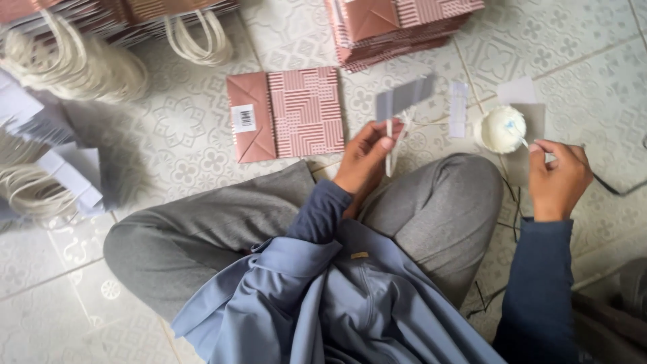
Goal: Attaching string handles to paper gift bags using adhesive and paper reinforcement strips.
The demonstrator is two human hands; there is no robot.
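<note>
The person sits cross-legged on a floor (593, 74) of pale tiles with a raised floral pattern and grey grout lines, grey trousers and a blue top filling the lower part of the view. The left hand (366, 158) is raised above the knee, its fingers pinched shut on a grey card strip (404, 96) and a loop of white cord (397, 145) that hangs down from it. The right hand (556, 178) is off to the side, thumb and forefinger closed on a thin stick (524, 142) whose tip reaches into a small round pot of white glue (500, 129) standing on the tiles. Just beyond the pot lie a clear strip (458, 108) and pale paper pieces (517, 90). A flat folded pink bag with a striped pattern (286, 114) lies on the floor ahead of the knees, a stack of the same bags (397, 27) further off. At the left edge stand finished bags with cream rope handles (74, 67)
</note>
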